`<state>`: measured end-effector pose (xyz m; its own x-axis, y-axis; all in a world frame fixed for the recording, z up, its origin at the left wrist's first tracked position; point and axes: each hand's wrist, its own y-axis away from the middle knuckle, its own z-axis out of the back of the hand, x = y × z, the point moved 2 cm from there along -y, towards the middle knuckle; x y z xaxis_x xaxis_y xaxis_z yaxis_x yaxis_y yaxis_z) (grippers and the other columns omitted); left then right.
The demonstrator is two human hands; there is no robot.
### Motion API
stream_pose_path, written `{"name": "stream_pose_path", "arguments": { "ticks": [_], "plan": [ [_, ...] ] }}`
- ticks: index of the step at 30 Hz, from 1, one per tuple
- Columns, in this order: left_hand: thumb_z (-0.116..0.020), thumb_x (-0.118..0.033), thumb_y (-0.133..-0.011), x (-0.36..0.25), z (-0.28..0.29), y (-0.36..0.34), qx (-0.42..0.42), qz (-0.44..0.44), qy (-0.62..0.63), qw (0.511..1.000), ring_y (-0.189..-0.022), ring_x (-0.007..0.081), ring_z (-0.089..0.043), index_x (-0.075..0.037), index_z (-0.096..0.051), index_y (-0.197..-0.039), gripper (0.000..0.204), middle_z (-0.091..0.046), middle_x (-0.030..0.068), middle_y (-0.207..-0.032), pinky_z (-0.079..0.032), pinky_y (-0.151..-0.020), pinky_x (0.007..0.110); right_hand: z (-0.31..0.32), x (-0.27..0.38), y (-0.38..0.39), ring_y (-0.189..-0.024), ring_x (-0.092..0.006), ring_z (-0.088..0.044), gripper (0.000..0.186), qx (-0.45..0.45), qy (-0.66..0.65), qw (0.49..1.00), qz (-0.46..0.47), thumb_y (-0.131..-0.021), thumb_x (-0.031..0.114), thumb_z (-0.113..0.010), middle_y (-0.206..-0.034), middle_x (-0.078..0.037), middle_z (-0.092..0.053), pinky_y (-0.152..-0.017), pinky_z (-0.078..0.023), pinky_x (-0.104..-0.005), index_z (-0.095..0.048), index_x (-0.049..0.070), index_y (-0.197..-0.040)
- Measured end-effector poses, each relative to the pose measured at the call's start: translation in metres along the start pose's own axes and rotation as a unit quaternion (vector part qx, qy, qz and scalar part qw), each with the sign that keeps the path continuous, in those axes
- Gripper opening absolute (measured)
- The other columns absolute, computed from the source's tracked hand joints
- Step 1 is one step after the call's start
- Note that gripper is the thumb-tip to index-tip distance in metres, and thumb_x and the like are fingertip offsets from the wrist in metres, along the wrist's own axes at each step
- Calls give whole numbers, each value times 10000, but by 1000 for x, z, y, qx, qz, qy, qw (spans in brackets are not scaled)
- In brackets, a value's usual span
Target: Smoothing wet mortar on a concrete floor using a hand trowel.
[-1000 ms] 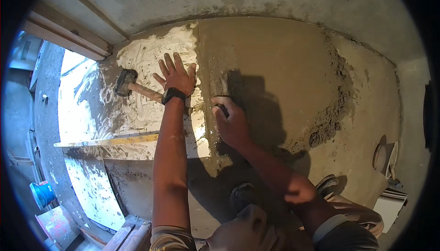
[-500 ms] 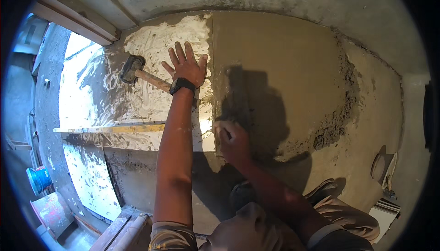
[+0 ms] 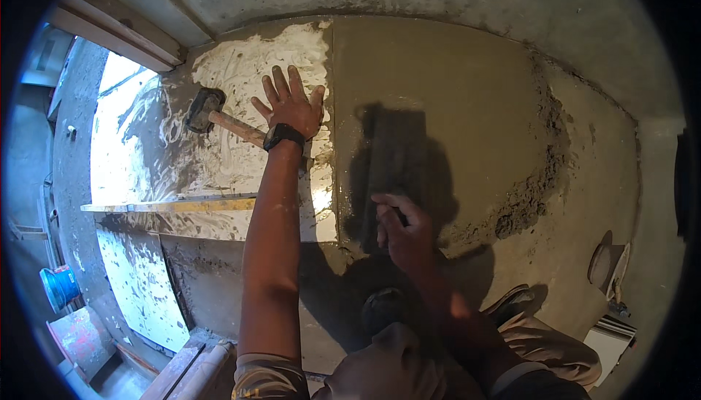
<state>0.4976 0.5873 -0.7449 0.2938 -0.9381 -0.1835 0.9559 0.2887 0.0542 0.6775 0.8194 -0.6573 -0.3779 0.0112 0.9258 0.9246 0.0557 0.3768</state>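
My left hand (image 3: 293, 113) lies flat with spread fingers on a light tile (image 3: 234, 67) smeared with grey mortar. A mallet with a dark head (image 3: 204, 111) rests on that tile, its wooden handle (image 3: 237, 129) running under my left wrist. My right hand (image 3: 406, 233) is closed around a plastering trowel, whose long dark blade (image 3: 398, 151) lies on the smooth wet mortar bed (image 3: 467, 93) right of the tile's edge. Shadow covers much of the blade, and my fist hides the grip.
A long straight bar (image 3: 175, 206) lies across the tiles at left. Lumpy mortar (image 3: 526, 210) borders the bed at right. Walls rise at the back and right. A blue bucket (image 3: 60, 287) and a stained bucket (image 3: 82, 336) stand at far left; stacked tiles (image 3: 612, 345) are at lower right.
My right hand has moved to the right with the trowel, away from the tile's edge and over the mortar bed. The left hand stays flat on the tile.
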Motion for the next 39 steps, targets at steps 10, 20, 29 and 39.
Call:
{"name": "stream_pose_path", "arguments": {
  "ticks": [10, 20, 29, 39],
  "plan": [
    [-340, -626, -956, -8, 6, 2, 29, 2, 16, 999, -1501, 369, 55, -143, -118, -1571, 813, 0, 158, -1635, 64, -1139, 650, 24, -24, -7, -619, -102, -554, 210, 2, 166, 985, 41, -961, 148, -570, -846, -39, -648, -640, -482, -273, -666, 6, -1083],
    [-285, -655, -958, -5, 2, 1, 38, 1, -4, 999, -1501, 362, 72, -154, -93, -1575, 817, 19, 148, -1637, 68, -1133, 654, 23, -10, 5, -662, -134, -619, 186, 6, 88, 994, -62, -954, 147, -587, -867, -101, -678, -656, -497, -301, -668, 8, -1049],
    [-276, -674, -951, -7, 1, -2, 34, -5, 4, 999, -1501, 362, 62, -160, -99, -1574, 827, 12, 147, -1637, 63, -1125, 669, 17, -29, 15, -903, -292, -677, 170, -12, 194, 975, 104, -926, 112, -588, -976, -162, -696, -808, -511, -353, -675, 7, -1027],
    [-298, -664, -950, -5, 1, -1, 25, -2, -8, 1000, -1500, 374, 34, -153, -118, -1572, 825, -11, 158, -1635, 54, -1135, 658, 58, -11, 40, -857, -210, -682, 175, -134, 120, 981, -68, -943, 114, -573, -963, -140, -702, -764, -519, -327, -675, -6, -1018]
  ]
}}
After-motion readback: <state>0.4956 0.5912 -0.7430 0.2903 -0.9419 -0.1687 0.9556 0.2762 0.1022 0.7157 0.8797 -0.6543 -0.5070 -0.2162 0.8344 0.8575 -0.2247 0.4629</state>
